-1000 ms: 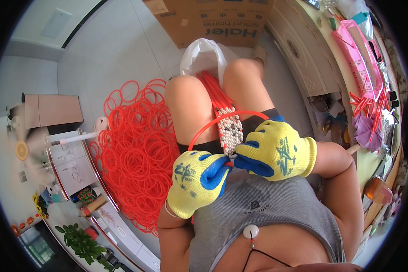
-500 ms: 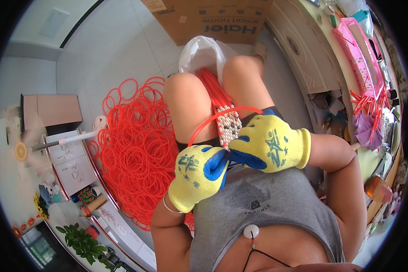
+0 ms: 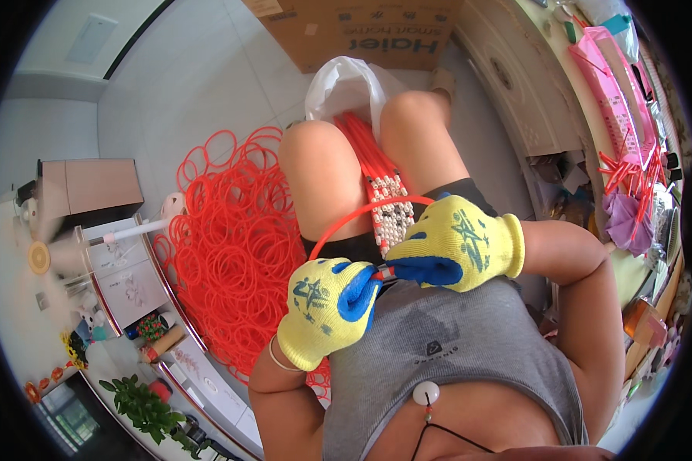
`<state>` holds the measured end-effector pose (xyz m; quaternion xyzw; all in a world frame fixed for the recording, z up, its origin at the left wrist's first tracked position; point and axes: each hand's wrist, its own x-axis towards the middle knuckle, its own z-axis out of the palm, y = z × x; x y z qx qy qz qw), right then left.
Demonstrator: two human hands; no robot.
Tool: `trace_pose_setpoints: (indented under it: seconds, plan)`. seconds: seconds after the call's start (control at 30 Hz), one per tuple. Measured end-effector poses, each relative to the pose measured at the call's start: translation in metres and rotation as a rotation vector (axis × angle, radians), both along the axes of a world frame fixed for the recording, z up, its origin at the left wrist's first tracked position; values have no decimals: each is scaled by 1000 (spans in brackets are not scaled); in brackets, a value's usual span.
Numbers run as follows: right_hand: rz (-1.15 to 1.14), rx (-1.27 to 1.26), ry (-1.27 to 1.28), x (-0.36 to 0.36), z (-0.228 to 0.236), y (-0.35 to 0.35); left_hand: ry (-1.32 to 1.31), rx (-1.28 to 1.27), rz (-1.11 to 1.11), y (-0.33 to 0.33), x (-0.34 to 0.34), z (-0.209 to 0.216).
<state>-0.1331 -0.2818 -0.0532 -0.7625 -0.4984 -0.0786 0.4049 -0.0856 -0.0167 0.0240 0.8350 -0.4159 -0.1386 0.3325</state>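
Observation:
My left hand (image 3: 327, 307) and my right hand (image 3: 455, 244) wear yellow knit gloves with blue-coated palms and fingers. Between them I hold a thin red tube (image 3: 361, 209), bent in an arc over my lap. At my fingertips, in front of my shirt, a red end and a short pale connector (image 3: 388, 272) show, the red end pinched by my left hand and the connector by my right. Whether the two parts are joined is hard to make out. Behind the arc, a bundle of red tubes (image 3: 357, 142) with white-and-black end fittings (image 3: 393, 215) lies between my thighs.
A big heap of red tube rings (image 3: 231, 253) covers the floor at left. Beyond my knees are a white plastic bag (image 3: 346, 73) and a cardboard box (image 3: 361, 38). A pink basket (image 3: 611, 100) and more red tubes stand on the cabinet at right; a white drawer unit (image 3: 123, 276) is at left.
My hands have drawn slightly apart, the left one moving left and down, so the red end and pale connector between them now show. The red arc sits a little lower.

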Motion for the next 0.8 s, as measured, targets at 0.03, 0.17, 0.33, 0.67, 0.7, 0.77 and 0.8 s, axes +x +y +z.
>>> trace_pose_setpoints:
  seconds: [0.03, 0.17, 0.33, 0.67, 0.7, 0.77, 0.8]
  plan:
    - [62, 39, -99, 6, -9, 2, -27, -32, -11, 1, -1, -4]
    - [132, 70, -165, 9, -11, 6, -91, -117, -61, 2, -1, -15]
    - [221, 90, -153, 14, -17, 2, -104, -106, -71, -5, -3, -9]
    - [-549, -20, 191, 58, 36, -18, -176, 12, 477, 57, 8, 8]
    - [-638, -169, 92, 66, 5, -36, -89, 105, 675, 86, 12, 0]
    - [-629, -455, 78, 67, -18, -47, -218, 366, 804, 142, 20, -16]
    - [-569, -536, 0, 68, -31, -47, -429, 529, 712, 162, 22, -23]
